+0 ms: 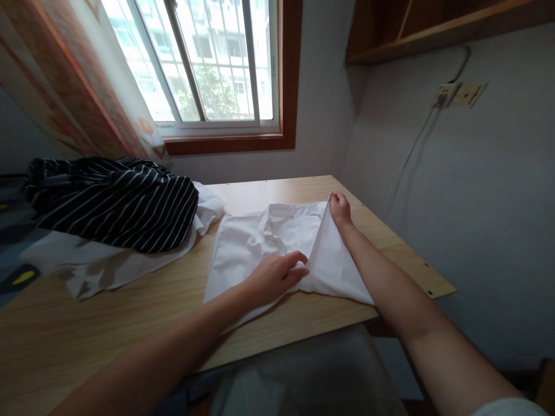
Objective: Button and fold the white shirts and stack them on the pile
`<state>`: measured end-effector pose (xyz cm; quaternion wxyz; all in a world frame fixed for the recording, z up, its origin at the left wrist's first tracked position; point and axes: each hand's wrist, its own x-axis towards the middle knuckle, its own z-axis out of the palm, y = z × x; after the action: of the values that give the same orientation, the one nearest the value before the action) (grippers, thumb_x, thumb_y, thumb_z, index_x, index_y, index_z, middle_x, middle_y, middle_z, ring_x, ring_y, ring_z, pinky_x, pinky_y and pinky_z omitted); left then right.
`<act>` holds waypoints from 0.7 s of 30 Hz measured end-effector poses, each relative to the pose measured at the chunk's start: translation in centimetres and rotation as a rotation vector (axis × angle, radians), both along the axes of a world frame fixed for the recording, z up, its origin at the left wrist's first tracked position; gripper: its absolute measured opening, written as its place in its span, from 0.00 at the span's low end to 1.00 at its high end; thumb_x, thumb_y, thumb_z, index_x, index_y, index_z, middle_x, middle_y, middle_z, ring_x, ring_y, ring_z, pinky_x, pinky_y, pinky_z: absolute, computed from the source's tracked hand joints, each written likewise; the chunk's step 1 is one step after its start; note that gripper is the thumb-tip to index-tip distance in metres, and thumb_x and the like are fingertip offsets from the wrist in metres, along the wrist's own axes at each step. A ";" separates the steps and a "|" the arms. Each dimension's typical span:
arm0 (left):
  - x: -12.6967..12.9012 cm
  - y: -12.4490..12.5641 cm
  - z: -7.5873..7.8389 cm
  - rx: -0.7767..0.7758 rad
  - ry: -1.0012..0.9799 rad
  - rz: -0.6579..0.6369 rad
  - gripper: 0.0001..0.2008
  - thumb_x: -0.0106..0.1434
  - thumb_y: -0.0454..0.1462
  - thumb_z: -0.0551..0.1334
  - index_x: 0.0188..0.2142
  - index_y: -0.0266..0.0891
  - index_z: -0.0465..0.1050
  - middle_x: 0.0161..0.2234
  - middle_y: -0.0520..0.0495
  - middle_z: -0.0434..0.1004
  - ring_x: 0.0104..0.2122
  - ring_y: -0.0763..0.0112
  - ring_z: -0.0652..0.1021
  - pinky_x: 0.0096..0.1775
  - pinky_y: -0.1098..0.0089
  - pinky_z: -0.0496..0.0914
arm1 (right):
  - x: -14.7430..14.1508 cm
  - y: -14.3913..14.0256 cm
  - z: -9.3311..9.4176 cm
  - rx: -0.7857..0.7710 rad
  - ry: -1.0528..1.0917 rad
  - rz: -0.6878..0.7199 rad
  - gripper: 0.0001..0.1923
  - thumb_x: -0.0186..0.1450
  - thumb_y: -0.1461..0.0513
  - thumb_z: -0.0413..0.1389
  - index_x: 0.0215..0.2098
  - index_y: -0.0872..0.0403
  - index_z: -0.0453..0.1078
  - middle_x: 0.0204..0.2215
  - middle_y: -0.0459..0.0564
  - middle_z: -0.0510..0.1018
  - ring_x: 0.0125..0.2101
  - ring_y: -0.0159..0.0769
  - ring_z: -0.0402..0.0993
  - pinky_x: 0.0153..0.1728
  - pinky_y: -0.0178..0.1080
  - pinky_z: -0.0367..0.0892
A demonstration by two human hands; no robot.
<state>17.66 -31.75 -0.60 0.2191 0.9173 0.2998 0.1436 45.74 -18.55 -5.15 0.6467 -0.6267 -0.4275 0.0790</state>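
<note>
A white shirt (243, 245) lies partly folded on the wooden table, with a stiff band along its far edge. My right hand (340, 208) is closed on the far right corner of the shirt and holds it lifted, so the cloth slants up in a raised fold. Over the middle of the shirt is my left hand (275, 276), its thumb and forefinger apart beside the bottom of that fold. I cannot tell whether its lower fingers press on the cloth.
Black clothing with white stripes (125, 202) is heaped on white cloth (108, 266) at the left of the table (347, 315). Behind stand a window (217, 69) and a curtain (82, 75). A cable (411, 150) hangs from a wall socket (448, 95) at right.
</note>
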 end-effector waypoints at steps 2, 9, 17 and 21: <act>0.3 0.0 -0.2 -0.019 -0.026 0.038 0.15 0.67 0.46 0.55 0.46 0.42 0.74 0.24 0.52 0.74 0.26 0.69 0.73 0.31 0.72 0.63 | 0.1 0.0 0.1 -0.005 -0.006 -0.007 0.15 0.63 0.51 0.50 0.24 0.51 0.62 0.25 0.49 0.73 0.31 0.38 0.67 0.38 0.40 0.63; 0.5 0.3 -0.7 -0.141 -0.139 0.060 0.17 0.64 0.48 0.58 0.44 0.41 0.77 0.26 0.53 0.75 0.26 0.72 0.71 0.31 0.73 0.64 | -0.3 -0.1 0.1 0.006 -0.020 0.016 0.12 0.64 0.54 0.49 0.25 0.51 0.62 0.26 0.50 0.73 0.31 0.38 0.67 0.39 0.40 0.63; 0.6 0.4 -0.6 -0.259 -0.249 0.002 0.16 0.65 0.46 0.56 0.43 0.38 0.76 0.31 0.50 0.77 0.30 0.71 0.72 0.34 0.72 0.66 | -0.9 -0.1 -0.4 0.022 -0.057 0.044 0.13 0.64 0.54 0.48 0.25 0.51 0.62 0.26 0.49 0.73 0.31 0.37 0.66 0.39 0.39 0.63; 0.8 0.1 -0.7 -0.186 -0.227 0.059 0.16 0.64 0.47 0.58 0.41 0.39 0.77 0.26 0.52 0.75 0.26 0.72 0.70 0.31 0.73 0.63 | -0.8 -0.1 -0.3 0.010 -0.033 0.028 0.11 0.63 0.56 0.49 0.25 0.50 0.61 0.26 0.49 0.73 0.32 0.38 0.66 0.39 0.39 0.63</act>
<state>18.45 -31.63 -1.35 0.3314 0.8617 0.3119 0.2243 44.92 -18.64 -5.46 0.6415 -0.6187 -0.4473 0.0756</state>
